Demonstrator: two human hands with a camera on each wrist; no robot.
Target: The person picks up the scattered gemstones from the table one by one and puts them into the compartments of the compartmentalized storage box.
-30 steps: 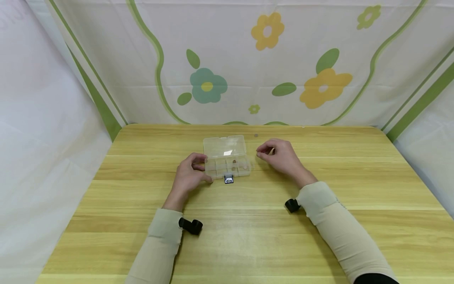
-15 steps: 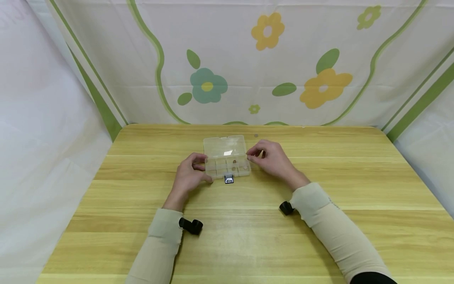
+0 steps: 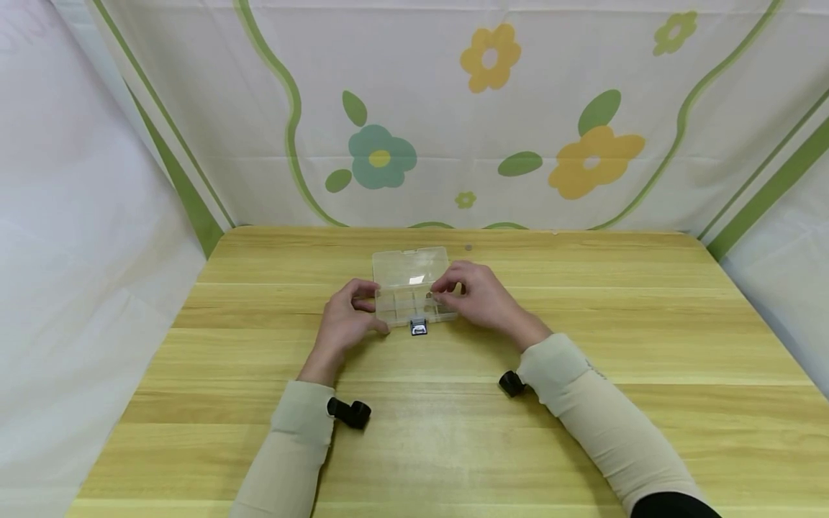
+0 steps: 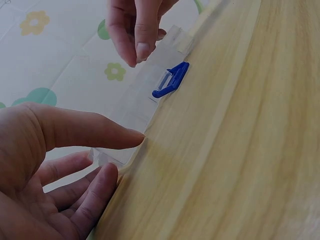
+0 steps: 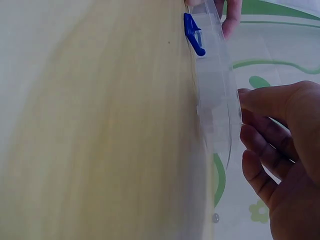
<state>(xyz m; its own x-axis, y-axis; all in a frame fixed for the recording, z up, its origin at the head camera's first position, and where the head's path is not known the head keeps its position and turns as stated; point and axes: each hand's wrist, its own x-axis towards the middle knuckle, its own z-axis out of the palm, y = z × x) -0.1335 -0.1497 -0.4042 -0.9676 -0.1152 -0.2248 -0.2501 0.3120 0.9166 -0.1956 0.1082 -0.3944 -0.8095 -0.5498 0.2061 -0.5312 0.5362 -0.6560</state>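
A clear plastic compartment box stands on the table, its see-through lid laid back. At the front hangs a blue latch. My left hand grips the box's left end, thumb at the front corner and fingers round the side. Over the right-hand compartments is my right hand, thumb and forefinger brought together at the tips. I cannot tell whether a small thing sits between those fingertips. They partly cover small brownish pieces inside the box.
Behind the box, toward the back edge, a small round greyish piece lies on the wooden table. A white flower-patterned cloth hangs at the back of the table.
My right hand has moved left, from beside the box to above its right compartments. The left hand and the box have stayed in place.
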